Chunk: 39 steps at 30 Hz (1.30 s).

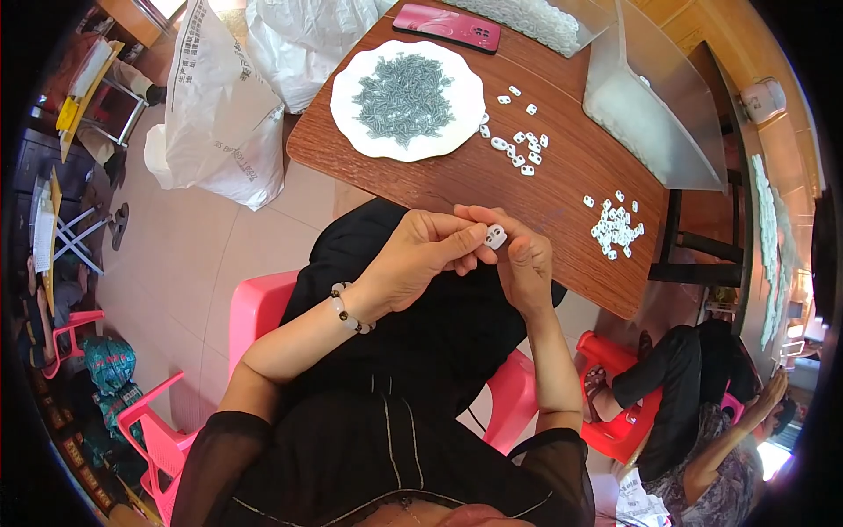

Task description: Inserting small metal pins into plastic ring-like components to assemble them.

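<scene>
In front of my lap, at the table's near edge, my left hand [426, 255] pinches a small white plastic piece [495, 236] with dark holes between thumb and fingertips. My right hand [529, 268] is closed beside it, its fingers curled around the far side and its thumb close to the piece. Whether those fingers hold anything is hidden. Beyond, a scalloped white plate [345, 110] bears a heap of small grey screws [406, 95]. Similar white pieces [520, 149] lie loose right of the plate, and a denser pile [617, 228] sits near the table's right edge.
On the brown table [386, 180] are a pink phone [448, 28] and a clear bin [650, 114] of white pieces. White sacks [224, 114] stand at the left. A seated person [694, 378] works at the right, near a red stool [606, 422]. Pink chairs [158, 435] stand about.
</scene>
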{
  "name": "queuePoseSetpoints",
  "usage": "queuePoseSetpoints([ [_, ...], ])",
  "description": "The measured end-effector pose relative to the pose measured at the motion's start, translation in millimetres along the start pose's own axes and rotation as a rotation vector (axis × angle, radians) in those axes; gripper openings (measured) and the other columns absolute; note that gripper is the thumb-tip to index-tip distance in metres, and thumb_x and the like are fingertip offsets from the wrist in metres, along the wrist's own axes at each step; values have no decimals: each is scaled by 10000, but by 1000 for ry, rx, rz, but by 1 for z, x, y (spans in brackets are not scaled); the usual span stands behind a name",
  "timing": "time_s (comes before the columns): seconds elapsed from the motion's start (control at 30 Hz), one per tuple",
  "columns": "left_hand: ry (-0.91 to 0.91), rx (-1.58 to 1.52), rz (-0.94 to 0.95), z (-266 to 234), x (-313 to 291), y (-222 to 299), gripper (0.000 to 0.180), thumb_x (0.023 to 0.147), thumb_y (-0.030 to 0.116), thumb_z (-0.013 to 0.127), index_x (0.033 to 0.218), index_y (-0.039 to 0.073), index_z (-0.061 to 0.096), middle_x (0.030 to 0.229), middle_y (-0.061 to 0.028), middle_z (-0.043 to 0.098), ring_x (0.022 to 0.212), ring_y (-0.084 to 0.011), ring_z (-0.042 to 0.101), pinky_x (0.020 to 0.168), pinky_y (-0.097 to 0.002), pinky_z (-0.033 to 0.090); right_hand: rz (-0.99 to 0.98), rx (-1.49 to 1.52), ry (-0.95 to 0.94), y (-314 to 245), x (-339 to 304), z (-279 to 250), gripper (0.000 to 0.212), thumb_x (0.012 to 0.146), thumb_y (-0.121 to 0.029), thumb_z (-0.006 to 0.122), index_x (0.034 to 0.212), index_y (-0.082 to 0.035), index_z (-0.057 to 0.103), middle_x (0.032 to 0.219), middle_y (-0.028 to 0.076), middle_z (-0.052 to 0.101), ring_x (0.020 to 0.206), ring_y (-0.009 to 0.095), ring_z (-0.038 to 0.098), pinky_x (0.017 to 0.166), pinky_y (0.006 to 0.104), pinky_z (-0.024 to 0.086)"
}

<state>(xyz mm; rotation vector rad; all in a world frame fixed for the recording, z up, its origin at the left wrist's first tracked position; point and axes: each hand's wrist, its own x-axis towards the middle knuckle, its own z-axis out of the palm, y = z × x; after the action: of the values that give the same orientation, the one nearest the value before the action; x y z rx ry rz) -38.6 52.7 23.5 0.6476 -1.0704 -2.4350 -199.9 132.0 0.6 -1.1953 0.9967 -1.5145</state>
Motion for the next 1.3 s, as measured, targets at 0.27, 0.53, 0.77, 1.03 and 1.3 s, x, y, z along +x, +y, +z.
queuePoseSetpoints([
  [0.27, 47, 79, 46, 2, -1, -3, 235, 965, 233, 617, 994, 23, 717, 842, -40, 702, 690, -45, 581, 639, -177, 466, -34, -40, -58, 1, 3, -4, 552, 1000, -444, 472, 1261, 27, 592, 1234, 129, 626, 1079, 189, 584, 960, 322, 447],
  [0.53, 62, 181, 108, 8, -1, -3, 247, 969, 228, 610, 967, 5, 719, 826, -37, 696, 681, -43, 566, 628, -177, 451, -3, -22, -65, -1, 2, -8, 471, 987, -355, 539, 1251, 31, 597, 1220, 138, 632, 1047, 187, 609, 916, 300, 478],
  [0.77, 49, 188, 100, 14, 6, -1, 238, 967, 222, 613, 944, 11, 720, 807, -31, 692, 668, -41, 562, 617, -178, 446, 13, -32, -21, 2, 0, -15, 441, 983, -329, 552, 1225, 35, 609, 1211, 144, 637, 1029, 184, 617, 900, 294, 490],
  [1.03, 11, 89, 80, 15, 26, -4, 231, 956, 224, 630, 928, 12, 718, 796, -20, 690, 643, -38, 559, 607, -175, 460, 12, 201, 110, 8, -1, -12, 444, 997, -302, 541, 1239, 69, 571, 1238, 185, 611, 1033, 177, 613, 883, 292, 503],
  [1.3, -31, -3, 70, 4, 33, -9, 236, 963, 230, 619, 919, 19, 714, 827, -10, 684, 672, -37, 546, 640, -174, 465, 73, 130, 91, 2, 3, -8, 490, 1001, -330, 527, 1311, 49, 510, 1318, 182, 558, 1012, 168, 606, 864, 294, 513],
])
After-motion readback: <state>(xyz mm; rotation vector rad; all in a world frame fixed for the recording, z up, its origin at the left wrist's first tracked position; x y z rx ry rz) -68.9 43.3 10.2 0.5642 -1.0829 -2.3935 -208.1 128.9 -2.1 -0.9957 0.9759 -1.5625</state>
